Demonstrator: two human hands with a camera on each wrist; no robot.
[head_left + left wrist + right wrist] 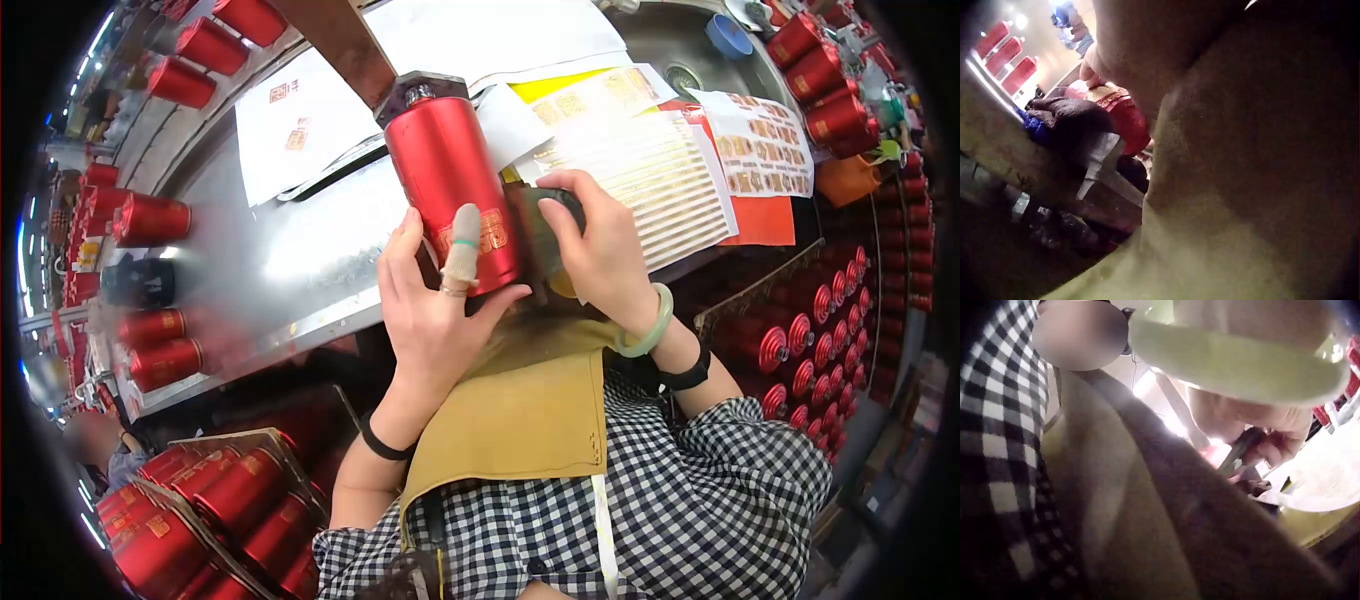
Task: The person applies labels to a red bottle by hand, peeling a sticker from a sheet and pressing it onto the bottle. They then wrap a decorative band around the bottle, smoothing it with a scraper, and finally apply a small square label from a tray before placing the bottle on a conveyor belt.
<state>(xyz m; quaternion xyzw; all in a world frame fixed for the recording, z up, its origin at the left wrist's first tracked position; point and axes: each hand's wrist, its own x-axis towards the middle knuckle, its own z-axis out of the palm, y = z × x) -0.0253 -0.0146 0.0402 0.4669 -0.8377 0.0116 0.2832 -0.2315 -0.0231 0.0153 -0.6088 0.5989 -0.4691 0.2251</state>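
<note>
A glossy red metal canister (440, 155) with gold print near its lower end lies aslant over the bench's front edge. Its far end meets a dark hexagonal fitting (420, 92). My left hand (430, 325) holds the canister's near end, fingers along its left side and thumb by the base. One finger wears a pale cot (465, 235) and lies over the print. Close against the canister's right side, my right hand (605, 250) grips a dark green-black pad (537, 235). The pad (1244, 447) also shows between the fingers in the right wrist view.
White paper sheets (300, 125) and gold-striped sheets (665, 185) cover much of the metal bench (240, 290). A sink (685, 60) with a blue bowl (728, 36) is at the back right. Crates of red canisters (240, 490) stand at lower left, and more canisters (800, 335) at right.
</note>
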